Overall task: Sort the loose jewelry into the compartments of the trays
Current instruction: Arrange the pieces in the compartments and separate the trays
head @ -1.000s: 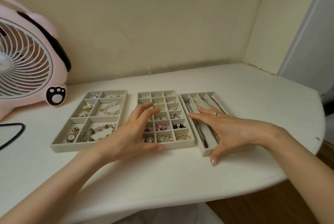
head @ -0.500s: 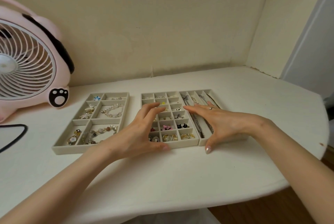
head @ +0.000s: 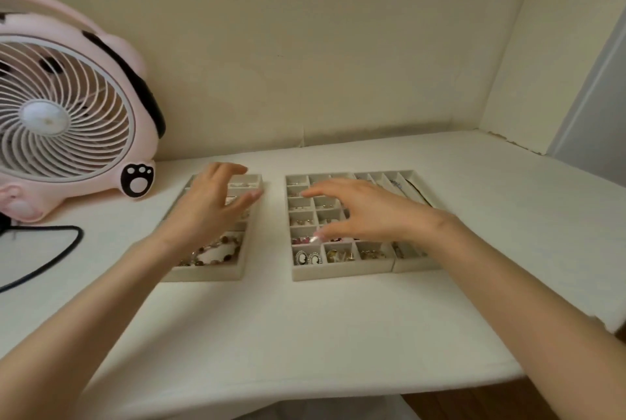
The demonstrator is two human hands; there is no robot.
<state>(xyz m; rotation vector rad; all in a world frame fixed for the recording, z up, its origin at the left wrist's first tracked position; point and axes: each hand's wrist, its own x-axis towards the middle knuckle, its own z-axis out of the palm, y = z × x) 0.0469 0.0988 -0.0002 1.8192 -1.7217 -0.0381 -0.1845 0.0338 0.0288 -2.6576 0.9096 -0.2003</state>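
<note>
Three beige jewelry trays lie side by side on the white table. My left hand (head: 211,204) hovers with spread fingers over the left tray (head: 206,273), which holds beaded bracelets (head: 216,252) in its near compartment. My right hand (head: 364,213) is spread above the middle tray (head: 342,272), a grid of small cells with earrings and rings. Pushed up against that grid's right side is the right tray (head: 415,265) with long slots and chains. Neither hand holds anything. Both hands hide much of the trays' contents.
A pink desk fan (head: 67,108) with a paw print stands at the back left, its black cable (head: 50,260) looping over the table. Walls close the back and right. The table's front edge (head: 305,389) runs near me.
My left hand moved from the middle tray to the left tray. My right hand shifted from the right tray to the middle one. The right tray now sits flush against the middle tray.
</note>
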